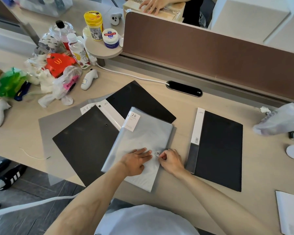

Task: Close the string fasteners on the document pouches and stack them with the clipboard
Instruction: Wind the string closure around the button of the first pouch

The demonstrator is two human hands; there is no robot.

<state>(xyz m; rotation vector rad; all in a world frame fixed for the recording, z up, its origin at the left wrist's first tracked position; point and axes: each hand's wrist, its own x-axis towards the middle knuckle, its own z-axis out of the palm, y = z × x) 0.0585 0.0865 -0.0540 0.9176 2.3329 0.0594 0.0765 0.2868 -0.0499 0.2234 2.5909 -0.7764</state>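
A translucent grey pouch (143,141) with a "20 pockets" label lies tilted at the desk's front middle. My left hand (136,161) presses flat on it, fingers pointing at its round button fastener (157,153). My right hand (171,161) sits just right of the button, fingertips pinched together, seemingly on the thin string. Under the pouch's left side lies a black pouch (85,143) with a small button. Another black folder (139,100) lies behind. A separate black folder (217,150) with a white label strip lies to the right.
Bottles, jars, plastic bags and white controllers (58,65) crowd the desk's left. A brown divider (210,48) runs along the back, with another person's hand (151,5) beyond it. A white bag (282,119) and a white sheet (290,212) lie at the right.
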